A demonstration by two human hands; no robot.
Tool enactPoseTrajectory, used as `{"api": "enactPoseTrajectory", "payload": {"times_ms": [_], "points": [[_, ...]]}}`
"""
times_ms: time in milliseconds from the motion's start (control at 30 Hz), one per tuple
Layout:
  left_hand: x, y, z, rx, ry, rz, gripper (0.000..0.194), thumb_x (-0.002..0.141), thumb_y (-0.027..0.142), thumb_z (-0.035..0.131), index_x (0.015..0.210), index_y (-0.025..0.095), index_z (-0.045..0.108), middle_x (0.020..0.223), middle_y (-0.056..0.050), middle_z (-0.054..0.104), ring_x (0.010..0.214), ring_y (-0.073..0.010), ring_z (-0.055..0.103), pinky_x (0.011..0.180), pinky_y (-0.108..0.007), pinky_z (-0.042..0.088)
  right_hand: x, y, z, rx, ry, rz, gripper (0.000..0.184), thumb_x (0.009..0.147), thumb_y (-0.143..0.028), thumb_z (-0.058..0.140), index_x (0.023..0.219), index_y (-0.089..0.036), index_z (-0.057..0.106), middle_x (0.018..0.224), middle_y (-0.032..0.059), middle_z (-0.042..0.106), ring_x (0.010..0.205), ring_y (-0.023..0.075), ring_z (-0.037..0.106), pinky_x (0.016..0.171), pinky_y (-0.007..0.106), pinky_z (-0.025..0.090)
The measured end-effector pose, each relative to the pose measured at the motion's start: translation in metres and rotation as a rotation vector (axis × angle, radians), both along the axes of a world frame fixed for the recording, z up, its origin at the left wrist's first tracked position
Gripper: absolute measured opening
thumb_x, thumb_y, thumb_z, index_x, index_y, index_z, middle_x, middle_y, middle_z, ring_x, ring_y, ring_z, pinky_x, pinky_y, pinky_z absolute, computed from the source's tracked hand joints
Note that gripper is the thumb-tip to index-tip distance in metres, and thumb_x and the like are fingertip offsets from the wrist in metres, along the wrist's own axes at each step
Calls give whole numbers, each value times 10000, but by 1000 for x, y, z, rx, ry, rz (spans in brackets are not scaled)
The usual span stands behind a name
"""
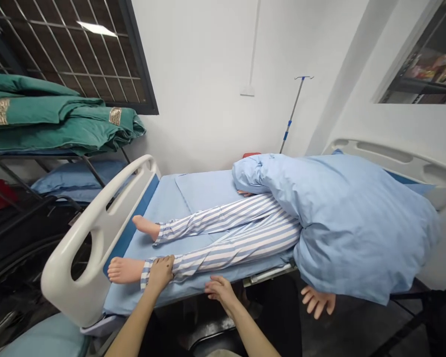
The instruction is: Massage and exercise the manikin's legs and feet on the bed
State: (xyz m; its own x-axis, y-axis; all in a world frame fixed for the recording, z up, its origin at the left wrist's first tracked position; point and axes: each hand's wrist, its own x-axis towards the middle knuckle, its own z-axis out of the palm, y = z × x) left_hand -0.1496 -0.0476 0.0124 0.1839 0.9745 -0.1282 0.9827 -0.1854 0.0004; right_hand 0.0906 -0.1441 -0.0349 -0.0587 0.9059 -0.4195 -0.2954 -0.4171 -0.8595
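- The mannequin (pixel 275 218) is lying on the bed (pixel 200 186), and a puffy blue quilt (pixel 342 213) is hiding its head and upper body, so I'm basically only seeing hips down.
- One mannequin hand (pixel 318 300) is poking out under the quilt's near edge; a sliver of something skin-toned is peeking out by the far hip, too covered to make out.
- The pole (pixel 293 110) is losing its base behind the bed, the red thing (pixel 251 154) near it is barely showing, and the frame is cutting off the green bedding (pixel 59 116) on the left.
- Lengthwise, the mannequin is running along the bed, feet towards the footboard (pixel 67 297), covered end towards the headboard (pixel 416 171).
- Both feet are pointing left, with the legs in striped trousers (pixel 238 250) stretching out slightly apart.
- Left hand (pixel 162 271) is lying across the near lower leg, just above the ankle — its fingertips are getting lost at the far side, so I can't tell if it's really gripping.
- Right hand (pixel 222 292) is hanging open by the near mattress edge, fingers spread and loosely bent — can't tell if they're touching the sheet.
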Motion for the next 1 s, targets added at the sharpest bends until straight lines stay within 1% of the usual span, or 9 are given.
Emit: {"api": "enactPoseTrajectory", "payload": {"times_ms": [100,233,333,467,567,633,733,900,1000], "points": [[1,1,3,11,23,-4,420,770,138,520,1177,174,618,1190,-147,702,1158,-293,617,1002,-370,391,-5,19,5,-22,63,-28,301,469,-468,654,684,-320,504,880,18,725,1073,342,690,679,490,526],[0,2,3,13,71,-28,445,772,129,503,1201,173,612,1231,-147,691,1186,-274,614,1011,-348,389,-13,35,4,-54,103,-81,335,458,-491,595,619,-273,398,754,23,690,1066,335,692,671,468,524],[-1,4,6,8,68,-32,459,777,126,486,1213,203,607,1264,-133,684,1216,-261,604,1017,-348,391,-16,38,1,-57,109,-98,338,472,-490,587,631,-270,386,765,13,691,1097,320,680,706,467,523],[1,10,31,4,69,-44,436,776,131,476,1181,208,618,1241,-136,696,1188,-287,616,992,-381,403,-12,44,7,-71,152,-96,229,517,-459,558,635,-290,459,863,12,730,1155,311,650,753,485,512],[1,19,72,35,90,-79,380,743,137,495,1087,197,645,1167,-136,720,1126,-319,635,955,-397,414,-3,57,27,-13,190,-136,163,626,-450,474,708,-345,569,1041,-12,741,1228,283,605,789,503,508],[2,27,109,87,128,-115,344,727,152,507,1037,204,647,1126,-123,729,1082,-322,644,932,-393,420,5,66,50,65,177,-168,282,726,-445,367,840,-398,621,1148,-24,721,1252,269,590,812,528,509],[12,42,173,241,206,-200,284,714,174,524,969,206,645,1054,-107,731,1030,-317,644,924,-399,414,23,75,96,210,8,-183,466,836,-412,218,1082,-402,614,1269,24,672,1247,260,596,835,541,525],[64,63,279,557,105,-310,242,665,197,584,904,203,616,962,-47,706,1029,-272,608,1018,-412,349,76,70,178,465,-165,-227,601,892,-329,86,1276,-258,543,1279,130,644,1234,242,606,887,502,544],[103,68,326,613,-5,-365,320,608,183,631,927,173,615,949,-55,682,1050,-260,579,1072,-432,303,109,62,213,550,-267,-274,578,914,-313,108,1289,-202,532,1333,157,613,1255,228,590,919,451,532]]}}
